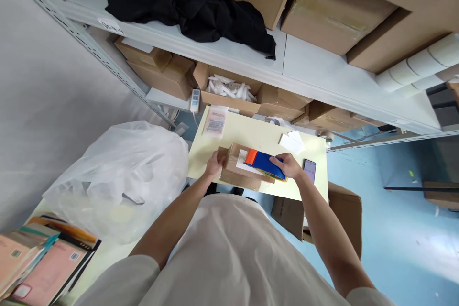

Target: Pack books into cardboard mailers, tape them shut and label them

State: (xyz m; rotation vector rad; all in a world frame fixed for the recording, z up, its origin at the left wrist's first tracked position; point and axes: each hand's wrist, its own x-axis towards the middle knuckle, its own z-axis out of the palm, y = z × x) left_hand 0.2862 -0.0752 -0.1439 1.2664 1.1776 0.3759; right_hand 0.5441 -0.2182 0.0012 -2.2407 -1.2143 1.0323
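Note:
A small brown cardboard box (233, 178) with a white label on top lies at the front edge of the pale yellow table (251, 126). My left hand (214, 164) is closed on the box's left end, beside a raised flap; some of its fingertips are hidden. In my right hand (289, 166) is a tape dispenser (267, 162), blue with an orange front end. It lies over the label side of the box, and a roll of tape shows partly beneath it. Whether the dispenser touches the box I cannot tell.
On the table are a printed plastic packet (215, 122), white cards (292, 142) and a phone (309, 170). Shelving (244, 57) with cartons rises behind. A large white plastic bag (125, 177) stands left, an open carton (344, 215) below right.

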